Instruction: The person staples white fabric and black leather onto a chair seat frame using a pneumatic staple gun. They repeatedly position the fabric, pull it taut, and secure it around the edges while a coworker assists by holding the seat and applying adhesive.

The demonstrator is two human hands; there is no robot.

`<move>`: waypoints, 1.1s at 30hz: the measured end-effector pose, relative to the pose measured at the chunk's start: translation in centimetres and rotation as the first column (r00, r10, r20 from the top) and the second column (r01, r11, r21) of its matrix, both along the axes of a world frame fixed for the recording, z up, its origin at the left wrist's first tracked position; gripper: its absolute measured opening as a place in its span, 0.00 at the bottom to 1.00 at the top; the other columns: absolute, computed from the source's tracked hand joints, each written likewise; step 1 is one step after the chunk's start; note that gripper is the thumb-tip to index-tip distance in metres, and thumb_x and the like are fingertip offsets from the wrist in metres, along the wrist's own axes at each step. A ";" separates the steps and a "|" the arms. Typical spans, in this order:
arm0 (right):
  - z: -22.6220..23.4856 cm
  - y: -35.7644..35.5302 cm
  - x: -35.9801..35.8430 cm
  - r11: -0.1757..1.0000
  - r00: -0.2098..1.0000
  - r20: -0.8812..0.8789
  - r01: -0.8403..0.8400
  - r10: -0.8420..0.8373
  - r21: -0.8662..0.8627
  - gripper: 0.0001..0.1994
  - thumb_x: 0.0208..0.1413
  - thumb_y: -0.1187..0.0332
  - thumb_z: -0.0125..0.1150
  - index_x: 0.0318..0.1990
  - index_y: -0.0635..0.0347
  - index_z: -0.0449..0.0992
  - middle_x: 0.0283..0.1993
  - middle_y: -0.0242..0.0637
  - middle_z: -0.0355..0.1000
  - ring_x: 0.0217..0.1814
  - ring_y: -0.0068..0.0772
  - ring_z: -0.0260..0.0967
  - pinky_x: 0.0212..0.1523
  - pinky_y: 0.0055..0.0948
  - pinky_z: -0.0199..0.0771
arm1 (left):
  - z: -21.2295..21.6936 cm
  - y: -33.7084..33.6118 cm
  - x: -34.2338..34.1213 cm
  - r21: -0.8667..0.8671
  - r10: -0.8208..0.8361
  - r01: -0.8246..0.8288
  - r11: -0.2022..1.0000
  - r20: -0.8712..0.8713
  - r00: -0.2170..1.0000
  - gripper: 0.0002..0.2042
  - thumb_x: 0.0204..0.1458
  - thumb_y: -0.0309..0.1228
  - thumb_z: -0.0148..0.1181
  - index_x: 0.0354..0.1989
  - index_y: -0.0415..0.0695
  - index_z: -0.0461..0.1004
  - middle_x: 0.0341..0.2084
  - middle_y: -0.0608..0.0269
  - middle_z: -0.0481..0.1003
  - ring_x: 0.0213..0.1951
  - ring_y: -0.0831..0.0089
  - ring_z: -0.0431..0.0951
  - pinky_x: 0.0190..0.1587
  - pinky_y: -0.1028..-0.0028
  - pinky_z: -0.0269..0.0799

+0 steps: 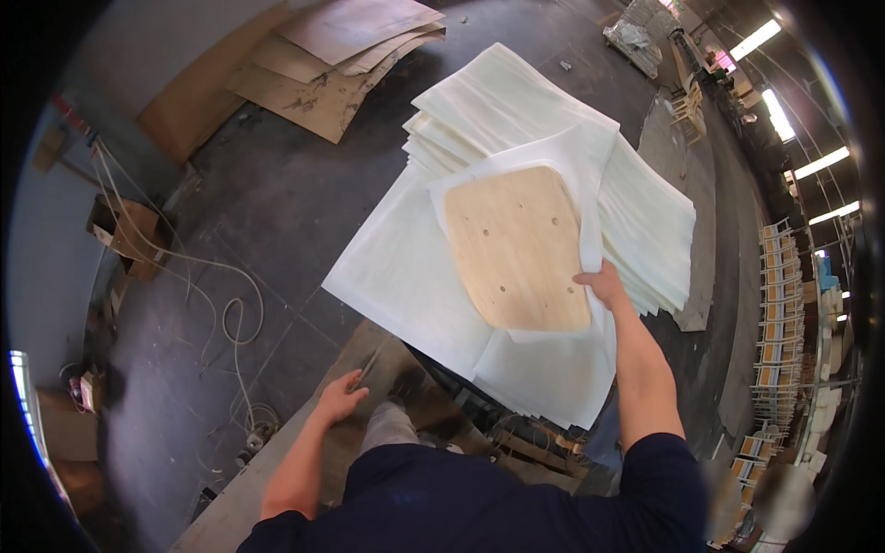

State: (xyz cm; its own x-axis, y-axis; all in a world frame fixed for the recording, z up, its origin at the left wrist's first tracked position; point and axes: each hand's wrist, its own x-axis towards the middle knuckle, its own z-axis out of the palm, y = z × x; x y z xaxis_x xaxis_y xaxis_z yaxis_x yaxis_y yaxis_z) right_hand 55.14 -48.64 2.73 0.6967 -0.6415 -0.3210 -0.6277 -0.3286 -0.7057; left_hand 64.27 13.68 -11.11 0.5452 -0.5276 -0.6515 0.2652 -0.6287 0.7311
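A pale wooden board (516,244) with rounded corners and several small holes lies on a stack of white foam sheets (396,240). One foam sheet (590,198) comes up along the board's right edge. My right hand (604,284) is closed there, with the thumb over the wood and the foam at the edge. Down to the left, off the stack's near corner, my left hand (343,398) is closed around a slim dark tool (371,365); its exact kind is too small to make out.
Brown cardboard sheets (313,78) lie on the floor at the far left. A pale hose (241,309) coils on the dark floor near an opened cardboard box (134,235). Long rows of stacked chair-like frames (779,323) line the right side.
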 end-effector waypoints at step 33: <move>56.2 10.1 -22.8 0.569 0.935 -0.352 -0.317 0.050 -0.759 0.30 0.50 0.60 0.82 0.60 0.64 0.82 0.43 0.39 0.84 0.47 0.35 0.80 0.49 0.38 0.79 | 19.1 -35.0 -2.8 -0.859 -0.499 -0.045 0.511 -0.338 0.798 0.43 0.53 0.42 0.82 0.74 0.35 0.68 0.65 0.49 0.78 0.66 0.53 0.79 0.70 0.52 0.77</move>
State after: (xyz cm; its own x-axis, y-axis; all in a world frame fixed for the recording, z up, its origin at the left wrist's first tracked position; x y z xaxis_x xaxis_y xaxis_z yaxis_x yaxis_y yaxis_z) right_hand 32.39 -38.50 58.89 0.8023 -0.5933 0.0657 -0.5969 -0.7979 0.0839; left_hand 61.49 -21.37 8.00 0.0672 -0.9976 0.0177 0.6792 0.0587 0.7316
